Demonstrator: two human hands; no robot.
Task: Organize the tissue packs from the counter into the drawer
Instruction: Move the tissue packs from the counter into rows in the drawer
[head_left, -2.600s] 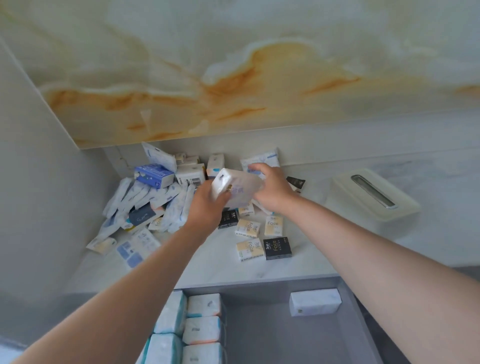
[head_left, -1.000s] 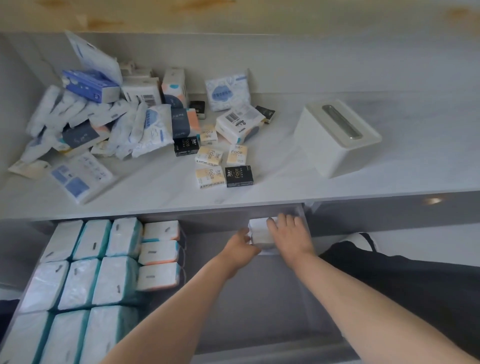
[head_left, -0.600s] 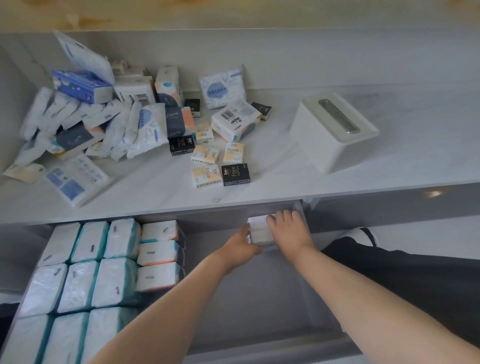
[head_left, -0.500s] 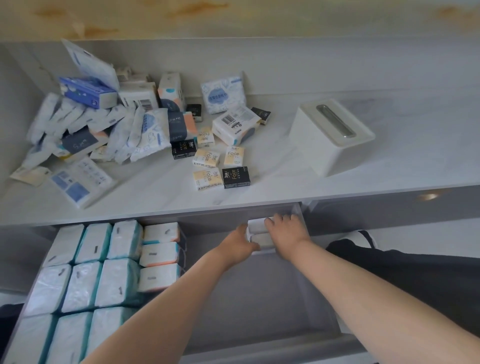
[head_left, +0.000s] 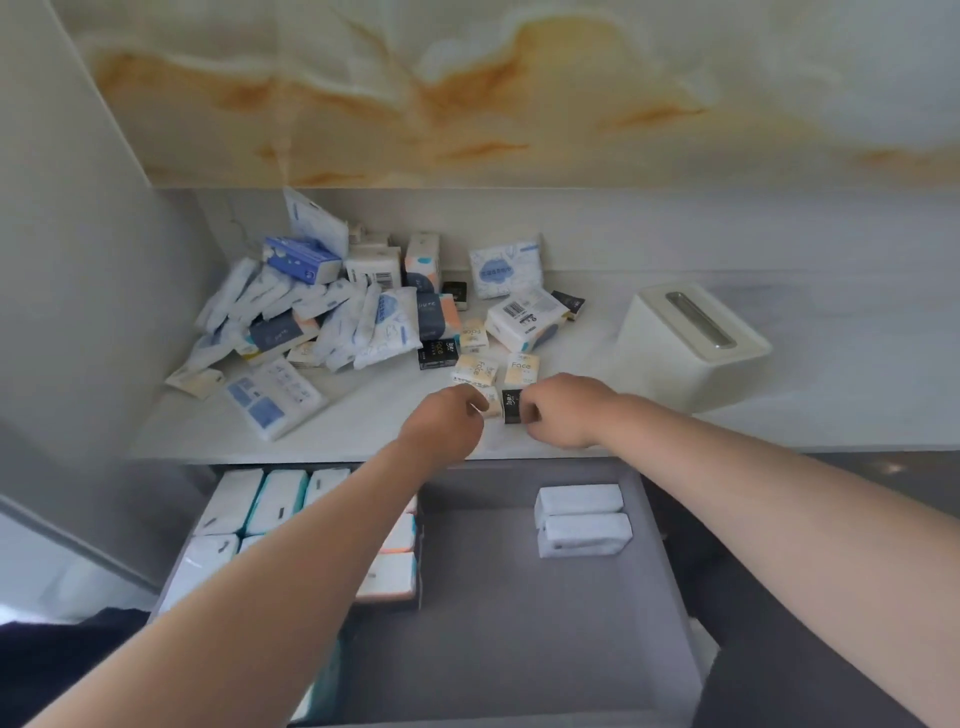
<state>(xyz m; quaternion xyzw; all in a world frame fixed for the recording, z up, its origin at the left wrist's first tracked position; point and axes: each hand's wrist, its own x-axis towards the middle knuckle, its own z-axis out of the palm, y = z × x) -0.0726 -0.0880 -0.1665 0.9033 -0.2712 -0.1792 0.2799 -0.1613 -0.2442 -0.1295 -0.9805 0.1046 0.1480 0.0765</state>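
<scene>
Both hands are over the counter's front edge. My left hand pinches a small cream tissue pack. My right hand grips a small black tissue pack beside it. More small packs lie just behind them. A heap of white and blue tissue packs fills the counter's back left. In the open grey drawer two white packs lie at the back right, and rows of white packs fill its left side, partly hidden by my left arm.
A white tissue box holder stands on the counter to the right of my hands. A grey wall panel closes off the left side. The marble counter stretches away on the right.
Both hands left the white packs in the drawer's back right corner and rose to the counter's front edge, where each now holds a small pack. The camera tilted up.
</scene>
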